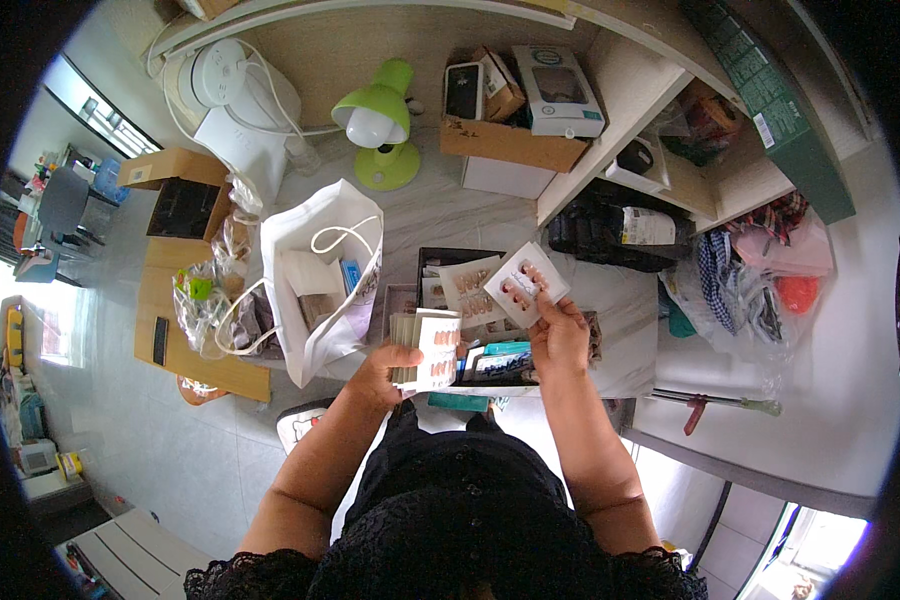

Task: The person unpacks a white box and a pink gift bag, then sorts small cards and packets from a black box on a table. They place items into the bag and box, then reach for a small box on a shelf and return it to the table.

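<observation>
- Right hand (560, 335) pinches one white card (515, 285) of nail-shaped pieces above the black box (455, 252).
- Left hand (378, 372) grips a card stack (438, 350) beside it.
- Inside: cards (467, 284), teal packet (508, 349).
- White bag (288, 230): blue packet (351, 275).
- Cardboard box (505, 147): white box (562, 118).

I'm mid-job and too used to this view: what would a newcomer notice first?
Probably the green lamp at the back of the desk, then the white bag standing open at left of centre. Next, in the middle, a stack of cards in the left hand and a card of nail tips in the right hand.
</observation>
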Demonstrator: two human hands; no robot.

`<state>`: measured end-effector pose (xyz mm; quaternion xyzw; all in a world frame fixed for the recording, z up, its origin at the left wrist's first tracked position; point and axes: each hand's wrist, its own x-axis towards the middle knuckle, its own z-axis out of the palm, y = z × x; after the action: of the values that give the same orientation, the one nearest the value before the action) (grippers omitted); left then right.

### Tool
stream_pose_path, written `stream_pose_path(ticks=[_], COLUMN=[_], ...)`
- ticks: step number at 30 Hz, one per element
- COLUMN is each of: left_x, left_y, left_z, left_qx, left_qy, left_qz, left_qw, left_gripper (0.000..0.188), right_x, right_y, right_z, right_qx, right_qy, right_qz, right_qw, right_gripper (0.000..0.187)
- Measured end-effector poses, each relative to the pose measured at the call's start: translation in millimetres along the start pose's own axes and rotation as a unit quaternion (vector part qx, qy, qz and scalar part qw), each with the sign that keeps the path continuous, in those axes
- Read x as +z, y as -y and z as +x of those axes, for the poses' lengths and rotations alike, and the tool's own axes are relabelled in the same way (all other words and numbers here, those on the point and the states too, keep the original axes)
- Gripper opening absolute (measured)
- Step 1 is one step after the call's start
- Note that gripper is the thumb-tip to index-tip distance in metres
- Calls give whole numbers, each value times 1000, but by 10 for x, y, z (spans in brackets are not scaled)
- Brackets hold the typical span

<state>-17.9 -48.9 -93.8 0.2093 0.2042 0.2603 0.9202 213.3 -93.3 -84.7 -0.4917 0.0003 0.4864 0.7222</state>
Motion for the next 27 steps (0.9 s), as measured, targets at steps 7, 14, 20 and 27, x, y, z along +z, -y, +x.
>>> stream_pose_path(ticks=[7,14,20,27], left_x=[-211,42,33,-184], left_y=[-109,-108,-58,-15], left_z=[-51,79,67,34], left_qx=[-1,-74,-74,-102], left_qy=[-25,33,66,84], left_qz=[-38,-14,-21,-28], left_qw=[999,997,995,991], left_gripper=[82,78,82,88], right_x=[-435,106,216,83], right_y=[833,741,488,356], right_z=[307,-45,-34,70], right_qx=[29,137,149,221], right_qy=[-2,118,75,144], right_qz=[-49,-125,-249,-213], right_qw=[998,976,954,941], right_gripper=[29,32,27,36])
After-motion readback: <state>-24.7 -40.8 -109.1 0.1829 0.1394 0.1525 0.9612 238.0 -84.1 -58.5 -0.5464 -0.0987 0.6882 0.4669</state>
